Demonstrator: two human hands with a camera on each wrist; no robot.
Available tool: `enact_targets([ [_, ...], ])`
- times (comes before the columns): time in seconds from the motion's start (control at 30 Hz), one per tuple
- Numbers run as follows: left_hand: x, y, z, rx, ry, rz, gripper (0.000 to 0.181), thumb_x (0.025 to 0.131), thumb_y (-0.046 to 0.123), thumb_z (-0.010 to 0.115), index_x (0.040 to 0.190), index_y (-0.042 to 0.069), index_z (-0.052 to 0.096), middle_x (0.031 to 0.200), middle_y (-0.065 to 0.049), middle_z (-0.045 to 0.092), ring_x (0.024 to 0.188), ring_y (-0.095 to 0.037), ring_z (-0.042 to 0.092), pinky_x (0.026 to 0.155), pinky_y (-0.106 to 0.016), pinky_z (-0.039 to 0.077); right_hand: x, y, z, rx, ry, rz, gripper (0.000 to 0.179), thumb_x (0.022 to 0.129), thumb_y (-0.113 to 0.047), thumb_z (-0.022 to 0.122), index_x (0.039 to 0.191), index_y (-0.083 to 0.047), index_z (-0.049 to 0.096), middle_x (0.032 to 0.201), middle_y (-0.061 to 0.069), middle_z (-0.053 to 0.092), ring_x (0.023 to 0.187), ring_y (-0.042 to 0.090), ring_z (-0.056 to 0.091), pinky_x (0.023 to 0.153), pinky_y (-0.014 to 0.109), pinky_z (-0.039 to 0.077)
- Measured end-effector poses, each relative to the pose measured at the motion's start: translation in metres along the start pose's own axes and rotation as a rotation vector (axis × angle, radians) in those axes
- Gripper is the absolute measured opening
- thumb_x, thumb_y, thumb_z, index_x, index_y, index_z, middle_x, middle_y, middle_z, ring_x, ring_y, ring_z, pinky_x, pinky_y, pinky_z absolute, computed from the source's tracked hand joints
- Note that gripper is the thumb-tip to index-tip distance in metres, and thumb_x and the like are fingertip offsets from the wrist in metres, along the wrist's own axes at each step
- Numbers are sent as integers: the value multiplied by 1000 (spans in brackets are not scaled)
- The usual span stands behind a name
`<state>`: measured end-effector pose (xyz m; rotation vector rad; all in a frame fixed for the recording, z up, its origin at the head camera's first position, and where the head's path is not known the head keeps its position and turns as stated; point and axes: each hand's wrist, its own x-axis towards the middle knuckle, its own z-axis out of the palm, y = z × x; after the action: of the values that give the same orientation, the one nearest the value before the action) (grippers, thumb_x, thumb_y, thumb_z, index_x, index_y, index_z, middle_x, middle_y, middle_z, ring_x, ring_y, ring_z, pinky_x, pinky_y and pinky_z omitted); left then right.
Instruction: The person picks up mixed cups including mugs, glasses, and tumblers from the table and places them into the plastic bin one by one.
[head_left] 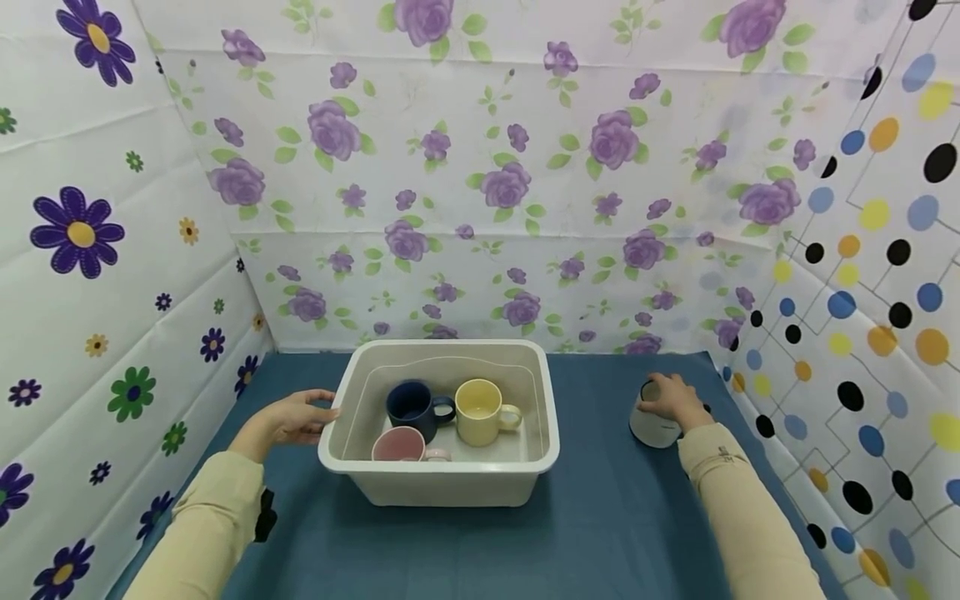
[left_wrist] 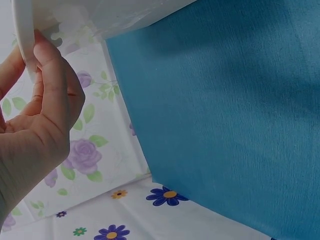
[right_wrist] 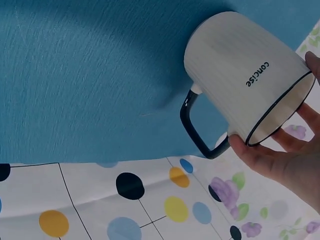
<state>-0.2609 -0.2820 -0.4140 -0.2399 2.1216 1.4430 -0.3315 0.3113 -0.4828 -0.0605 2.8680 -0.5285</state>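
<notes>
A white plastic tub [head_left: 438, 487] stands on the blue cloth, left of the middle. Its left rim is pinched by my left hand [head_left: 300, 417], with thumb and fingers on either side of the edge in the left wrist view. Inside the tub are a navy mug [head_left: 410, 406], a yellow mug [head_left: 478, 415] and a pink mug [head_left: 397, 444]. To the right, a white mug [right_wrist: 240, 65] with a dark rim, a dark handle and the word "concise" is on the cloth. My right hand [head_left: 675, 400] grips it around the rim from above.
Blue cloth [head_left: 592, 517] covers the work surface. A floral sheet [head_left: 510, 183] hangs behind it, a daisy-patterned sheet [head_left: 150, 250] lines the left and a dotted sheet [head_left: 885, 350] lines the right, close beside the right hand.
</notes>
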Motion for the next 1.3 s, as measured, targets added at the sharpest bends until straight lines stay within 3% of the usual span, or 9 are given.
enact_targets([
  [0.27,-2,0,-1,-3,-18,4,59,96,16,55,142,-3,22,101,-6,61,83,-12,64,77,-33,56,0,-2,0,-63,27,8,64,89,-31,62,137,5,39,130,41,34,109,63,40,81,66,41],
  [0.8,-1,2,-1,9,13,-3,57,95,15,55,140,-3,25,102,-8,59,81,-12,62,73,-30,55,-4,-2,2,-88,61,26,66,87,-38,62,135,4,42,129,40,36,103,58,45,74,60,44],
  [1.1,0,2,-3,-1,10,0,56,96,14,55,140,-3,25,98,-6,60,80,-12,62,72,-30,55,-7,-14,-5,-109,90,16,66,87,-40,60,135,4,42,128,38,39,104,58,45,74,61,44],
  [1.3,1,1,-2,13,6,-11,57,96,15,55,141,-3,25,105,-10,58,83,-13,62,75,-32,56,-8,-21,-14,-130,93,4,68,87,-41,60,135,4,42,126,38,41,99,55,49,73,59,46],
])
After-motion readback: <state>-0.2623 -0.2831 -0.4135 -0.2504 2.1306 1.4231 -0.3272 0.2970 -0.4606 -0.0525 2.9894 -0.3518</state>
